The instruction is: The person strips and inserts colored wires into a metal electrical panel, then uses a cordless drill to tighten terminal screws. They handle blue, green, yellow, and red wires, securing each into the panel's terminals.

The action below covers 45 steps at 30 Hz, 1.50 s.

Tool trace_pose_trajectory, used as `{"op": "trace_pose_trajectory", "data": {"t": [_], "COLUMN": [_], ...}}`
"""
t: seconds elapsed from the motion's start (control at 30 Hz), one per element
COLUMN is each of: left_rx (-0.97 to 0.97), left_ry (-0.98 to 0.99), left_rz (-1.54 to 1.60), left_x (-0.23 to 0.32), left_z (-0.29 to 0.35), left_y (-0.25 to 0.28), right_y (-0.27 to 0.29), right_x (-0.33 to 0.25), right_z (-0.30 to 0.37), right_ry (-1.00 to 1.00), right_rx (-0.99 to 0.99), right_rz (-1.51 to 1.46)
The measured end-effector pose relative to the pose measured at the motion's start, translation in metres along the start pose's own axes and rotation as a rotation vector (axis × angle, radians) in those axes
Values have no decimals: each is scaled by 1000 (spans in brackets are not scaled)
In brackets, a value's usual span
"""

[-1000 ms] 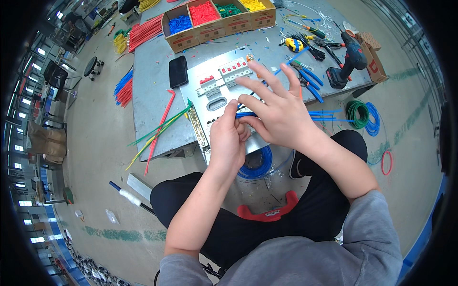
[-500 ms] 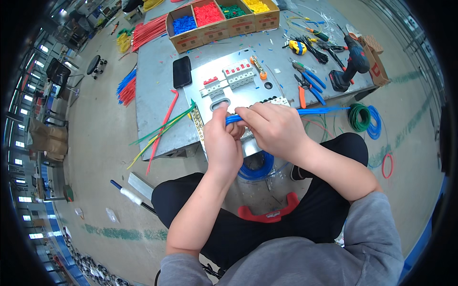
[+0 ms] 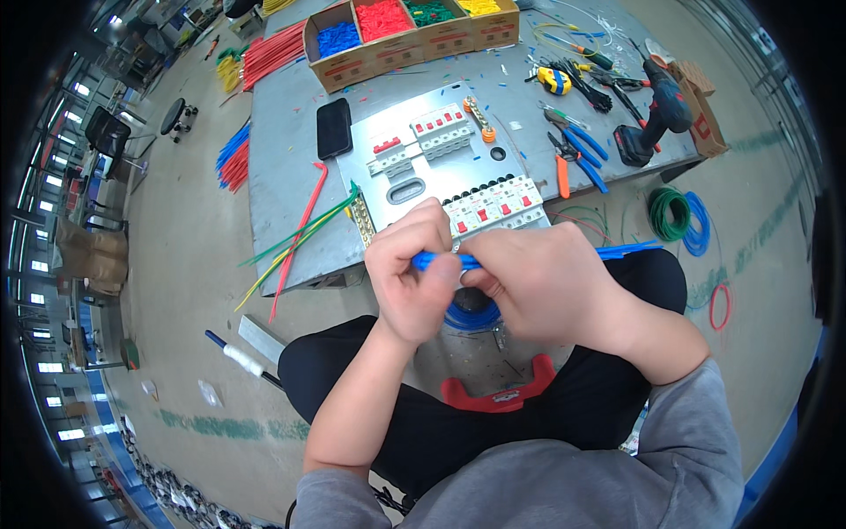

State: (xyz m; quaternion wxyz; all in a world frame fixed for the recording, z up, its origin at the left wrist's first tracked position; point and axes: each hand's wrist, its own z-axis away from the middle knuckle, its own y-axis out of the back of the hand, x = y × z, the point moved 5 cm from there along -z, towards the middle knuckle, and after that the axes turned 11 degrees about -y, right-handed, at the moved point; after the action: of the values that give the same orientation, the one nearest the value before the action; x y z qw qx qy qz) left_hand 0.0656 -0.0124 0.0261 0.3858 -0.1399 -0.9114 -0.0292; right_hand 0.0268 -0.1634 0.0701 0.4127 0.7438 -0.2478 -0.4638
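A bundle of blue wires (image 3: 627, 251) runs across in front of me, just off the table's near edge. My left hand (image 3: 410, 280) is closed round its left end, thumb pressed against the wires. Close beside it, my right hand (image 3: 551, 278) grips the same bundle, and the loose ends stick out past it to the right. Beyond my hands lies a metal mounting plate (image 3: 438, 183) on the table. It carries a row of circuit breakers (image 3: 495, 212) with red switches, two smaller breaker groups farther back, and a brass terminal bar (image 3: 362, 220) with green and yellow wires (image 3: 308, 231) attached.
A black phone (image 3: 334, 130) lies left of the plate. Pliers (image 3: 582, 150), a tape measure (image 3: 554, 81) and a cordless drill (image 3: 656, 115) lie to the right. A cardboard box (image 3: 379, 62) of coloured caps stands behind. Wire coils (image 3: 670, 214) rest on the floor.
Both hands have come back toward me with the blue wires, uncovering the front breaker row. The left hand has turned, its thumb now lying along the bundle.
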Motion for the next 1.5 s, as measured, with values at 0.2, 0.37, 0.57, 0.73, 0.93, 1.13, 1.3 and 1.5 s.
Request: {"op": "trace_pose_trajectory", "data": {"t": [0.2, 0.37, 0.57, 0.73, 0.93, 1.13, 1.3, 1.5], "left_rx": [-35, 49, 61, 21, 88, -555, -651, -725], "left_ry": [39, 25, 107, 187, 241, 278, 207, 385], "left_rz": [-81, -192, -108, -85, 125, -657, -1144, -1226], "left_x": [2, 1, -3, -2, -29, -48, -71, -106], "left_z": [0, 3, 7, 2, 3, 37, 58, 41], "left_y": [-7, -12, -8, -10, -9, -59, -54, -25], "right_y": [9, 3, 1, -3, 34, 82, 92, 88], "right_x": [14, 21, 18, 25, 59, 118, 187, 243], "right_z": [-5, -1, -5, -11, -18, -13, -15, -7], "right_ry": [-52, -15, -94, -185, -100, -215, -349, -467], "right_rx": [61, 57, -162, -375, 150, 172, 266, 233], "right_rz": [-234, -313, -463, -484, -551, -1590, -1823, -2035]}}
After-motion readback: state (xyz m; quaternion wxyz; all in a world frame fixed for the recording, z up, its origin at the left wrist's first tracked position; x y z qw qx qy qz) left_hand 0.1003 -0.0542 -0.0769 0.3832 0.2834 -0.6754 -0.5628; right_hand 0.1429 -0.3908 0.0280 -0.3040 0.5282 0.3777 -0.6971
